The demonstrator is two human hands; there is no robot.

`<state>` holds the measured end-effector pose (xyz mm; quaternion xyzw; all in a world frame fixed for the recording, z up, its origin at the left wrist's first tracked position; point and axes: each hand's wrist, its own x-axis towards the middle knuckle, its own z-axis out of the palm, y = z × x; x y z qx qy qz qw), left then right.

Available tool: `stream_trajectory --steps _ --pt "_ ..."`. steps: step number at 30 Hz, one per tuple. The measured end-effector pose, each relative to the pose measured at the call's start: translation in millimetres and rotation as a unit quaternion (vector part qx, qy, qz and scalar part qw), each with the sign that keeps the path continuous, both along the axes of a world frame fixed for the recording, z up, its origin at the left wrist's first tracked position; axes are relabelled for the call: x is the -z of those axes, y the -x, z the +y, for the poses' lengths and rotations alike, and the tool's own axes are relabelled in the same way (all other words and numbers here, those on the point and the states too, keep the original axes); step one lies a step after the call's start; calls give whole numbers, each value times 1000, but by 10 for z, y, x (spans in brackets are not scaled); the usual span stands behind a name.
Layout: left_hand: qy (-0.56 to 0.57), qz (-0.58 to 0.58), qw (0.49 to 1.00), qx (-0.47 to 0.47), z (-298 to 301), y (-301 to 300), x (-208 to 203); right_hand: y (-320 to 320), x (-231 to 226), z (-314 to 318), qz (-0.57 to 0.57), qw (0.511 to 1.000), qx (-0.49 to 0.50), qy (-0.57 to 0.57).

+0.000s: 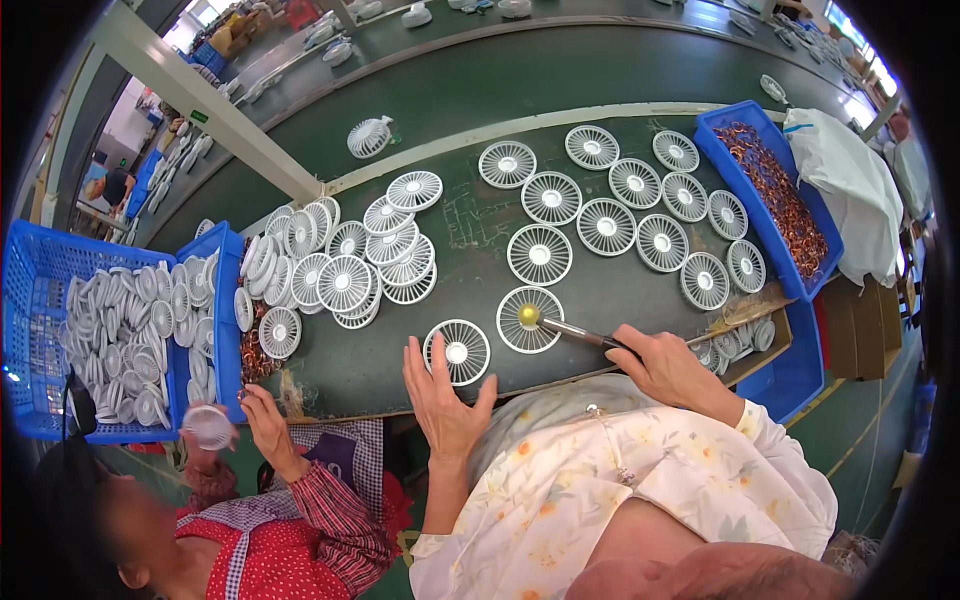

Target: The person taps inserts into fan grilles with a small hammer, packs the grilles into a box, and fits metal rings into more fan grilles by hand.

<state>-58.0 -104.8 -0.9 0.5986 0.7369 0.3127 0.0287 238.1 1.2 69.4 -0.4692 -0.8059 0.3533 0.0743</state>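
In the head view, the left hand [442,408] has its fingers spread about the near edge of a white round spoked plastic grille [457,352], while the right hand's [662,366] fingers curl around a slim dark-handled metal tool [575,331], its yellow round tip [529,315] left of them at the hub of a second white grille [530,340].

Green floor [862,432]; white post [248,148]; bright windows [884,76] upper right.

Bright, fairly even light covers the bench [460,295]; windows [860,42] glare white at upper right. Nearby discs [539,254] look sharp. Fisheye distortion bows the belt [480,85]; the corners go black.
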Motion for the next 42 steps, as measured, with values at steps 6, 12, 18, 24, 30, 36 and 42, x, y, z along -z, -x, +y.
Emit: stream_trajectory --steps 6,12,18,24,30,36,42 --pt "-19 -30 999 -2 82 36 -24 81 10 -71 -52 999 11 -12" --pt "-19 -40 999 18 115 -1 54 84 -29 6 13 999 -40 5" --pt "-36 -24 999 13 115 1 76 535 -15 15 121 981 -145 -41" --pt "-31 -70 997 6 126 33 53 660 -80 54 -3 990 -139 -10" --pt "-38 -47 998 -1 133 40 100 703 1 14 7 989 -147 -15" --pt "-43 -26 999 -7 136 11 54 725 -39 -32 60 990 -131 -12" --pt "-45 -70 996 18 162 -30 71 497 150 14 39 995 -81 34"
